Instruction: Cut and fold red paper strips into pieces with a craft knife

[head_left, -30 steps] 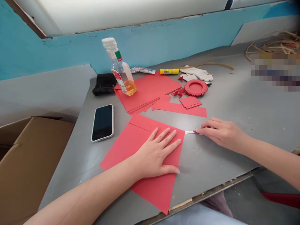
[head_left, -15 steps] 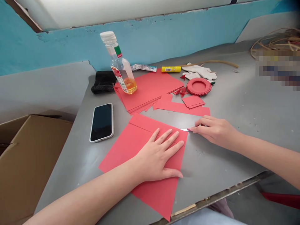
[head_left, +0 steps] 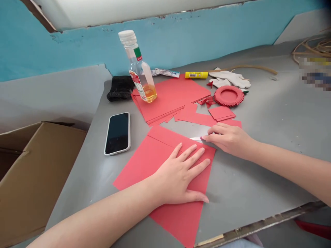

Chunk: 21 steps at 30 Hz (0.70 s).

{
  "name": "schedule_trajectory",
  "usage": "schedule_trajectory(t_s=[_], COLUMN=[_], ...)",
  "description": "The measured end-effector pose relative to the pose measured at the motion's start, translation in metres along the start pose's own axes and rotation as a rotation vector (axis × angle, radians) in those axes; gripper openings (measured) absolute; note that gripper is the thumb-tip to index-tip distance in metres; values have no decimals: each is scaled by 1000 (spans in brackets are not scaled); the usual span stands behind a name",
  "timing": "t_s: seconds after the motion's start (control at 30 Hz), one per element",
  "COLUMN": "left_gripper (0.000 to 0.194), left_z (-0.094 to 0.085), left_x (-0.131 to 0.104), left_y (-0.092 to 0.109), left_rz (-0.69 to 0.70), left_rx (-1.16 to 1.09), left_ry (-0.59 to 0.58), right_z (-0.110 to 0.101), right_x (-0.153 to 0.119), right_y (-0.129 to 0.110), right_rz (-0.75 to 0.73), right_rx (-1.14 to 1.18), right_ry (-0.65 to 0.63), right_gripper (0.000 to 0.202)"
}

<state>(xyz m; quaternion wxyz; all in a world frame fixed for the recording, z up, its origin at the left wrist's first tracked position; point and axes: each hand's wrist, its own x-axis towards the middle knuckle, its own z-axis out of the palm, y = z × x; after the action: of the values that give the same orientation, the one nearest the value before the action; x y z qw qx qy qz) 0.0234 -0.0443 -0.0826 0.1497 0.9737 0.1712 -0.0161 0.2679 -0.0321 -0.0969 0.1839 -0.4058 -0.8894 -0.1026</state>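
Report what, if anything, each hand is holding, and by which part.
The right hand holds a thin knife by its handle, mostly hidden in the grip. The left hand grips nothing; it lies spread on red paper.

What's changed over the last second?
The right hand has slid the thin-bladed tool leftward from the right corner of the red sheet along its far edge. Nothing was grasped or released. The left hand stays spread on the sheet; the phone and bottle haven't moved.

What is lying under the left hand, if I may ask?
The left hand lies spread on red paper; whatever its palm covers cannot be seen.
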Motion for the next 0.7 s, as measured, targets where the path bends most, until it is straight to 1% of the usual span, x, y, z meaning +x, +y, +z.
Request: schedule_trajectory(t_s=[0.23, 0.4, 0.5, 0.6, 0.7], left_gripper=[84, 83, 82, 82, 84], left_z=[-2, -3, -1, -1, -8], left_x=[0, -1, -1, 0, -1], left_y=[0, 0, 1, 2, 1], left_rz=[0, -5, -8, -11, -13], left_rx=[-5, -3, -21, -54, -101], left_ry=[4, -2, 0, 3, 15], right_z=[13, 22, 24, 24, 23], right_x=[24, 36, 42, 44, 44], right_y=[1, 0, -1, -1, 0], right_rz=[-50, -31, -35, -51, -59], right_rx=[20, 24, 11, -2, 4], right_ry=[47, 50, 63, 48, 21], right_gripper=[20, 19, 19, 20, 19])
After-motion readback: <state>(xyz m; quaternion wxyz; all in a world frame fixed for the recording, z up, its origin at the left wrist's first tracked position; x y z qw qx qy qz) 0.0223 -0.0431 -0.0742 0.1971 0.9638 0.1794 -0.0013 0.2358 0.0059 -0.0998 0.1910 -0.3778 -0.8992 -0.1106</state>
